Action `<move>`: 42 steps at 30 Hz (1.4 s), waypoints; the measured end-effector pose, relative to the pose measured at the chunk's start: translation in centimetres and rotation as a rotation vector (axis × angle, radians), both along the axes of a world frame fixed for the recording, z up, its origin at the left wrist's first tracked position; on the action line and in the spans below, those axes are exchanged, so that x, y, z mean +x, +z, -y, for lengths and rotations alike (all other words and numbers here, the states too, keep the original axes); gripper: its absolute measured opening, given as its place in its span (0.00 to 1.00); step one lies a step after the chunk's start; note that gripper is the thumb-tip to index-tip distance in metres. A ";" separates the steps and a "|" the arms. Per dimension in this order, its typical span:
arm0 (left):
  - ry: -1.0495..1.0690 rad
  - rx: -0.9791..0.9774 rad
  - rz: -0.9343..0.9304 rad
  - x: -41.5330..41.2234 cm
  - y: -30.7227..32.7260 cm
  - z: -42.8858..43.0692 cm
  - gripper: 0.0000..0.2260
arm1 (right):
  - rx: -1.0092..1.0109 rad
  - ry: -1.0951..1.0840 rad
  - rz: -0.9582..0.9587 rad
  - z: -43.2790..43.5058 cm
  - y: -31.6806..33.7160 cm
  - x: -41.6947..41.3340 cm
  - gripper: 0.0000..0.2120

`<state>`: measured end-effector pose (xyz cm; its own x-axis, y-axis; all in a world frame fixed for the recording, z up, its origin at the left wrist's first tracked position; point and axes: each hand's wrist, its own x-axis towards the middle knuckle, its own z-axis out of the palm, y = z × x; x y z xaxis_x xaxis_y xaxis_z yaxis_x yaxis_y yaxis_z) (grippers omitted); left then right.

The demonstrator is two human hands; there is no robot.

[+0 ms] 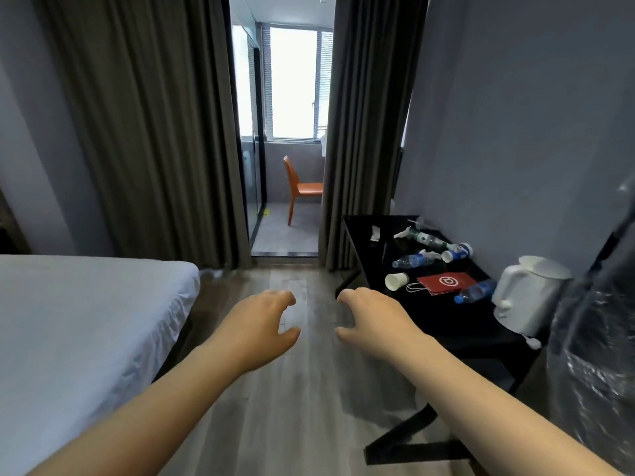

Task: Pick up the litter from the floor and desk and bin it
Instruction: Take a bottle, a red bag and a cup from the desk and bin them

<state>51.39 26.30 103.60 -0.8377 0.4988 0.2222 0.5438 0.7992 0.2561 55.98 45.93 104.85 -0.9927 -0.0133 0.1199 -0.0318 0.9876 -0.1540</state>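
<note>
A black desk (pixel 443 321) on the right carries litter: a tipped white paper cup (pixel 396 281), a red paper bag (pixel 446 283), several plastic water bottles, one at the middle (pixel 412 260) and one near the kettle (pixel 474 291), plus crumpled tissues (pixel 376 232). My left hand (pixel 263 326) and my right hand (pixel 369 319) are stretched out over the wooden floor, fingers curled and apart, holding nothing. My right hand is just left of the desk's edge, near the cup.
A white kettle (pixel 525 293) stands on the desk's near end. A clear plastic bag (pixel 598 355) hangs at the far right. A white bed (pixel 79 331) fills the left. Dark curtains (pixel 147 132) frame a doorway with an orange chair (pixel 300 188) beyond.
</note>
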 end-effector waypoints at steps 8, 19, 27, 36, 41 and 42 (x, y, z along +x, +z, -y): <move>-0.104 -0.009 0.013 -15.1 -1.8 -0.1 0.23 | 0.007 -0.086 0.022 0.8 -1.4 -13.3 0.19; -0.322 -0.058 0.052 -32.8 -1.3 -1.5 0.21 | -0.052 -0.330 0.067 1.3 -1.0 -26.6 0.23; -0.415 -0.083 0.048 -42.3 -2.6 -6.4 0.20 | -0.101 -0.457 0.098 -2.4 -2.7 -33.9 0.24; -0.491 -0.178 0.101 -53.9 -4.3 -15.6 0.17 | -0.136 -0.582 0.119 -11.1 -5.0 -43.3 0.23; -0.533 -0.166 0.119 -60.1 -4.8 -20.3 0.19 | -0.178 -0.639 0.133 -15.6 -6.1 -48.7 0.25; -0.544 -0.173 0.126 -60.9 -5.0 -20.9 0.19 | -0.182 -0.649 0.140 -16.1 -6.2 -49.2 0.25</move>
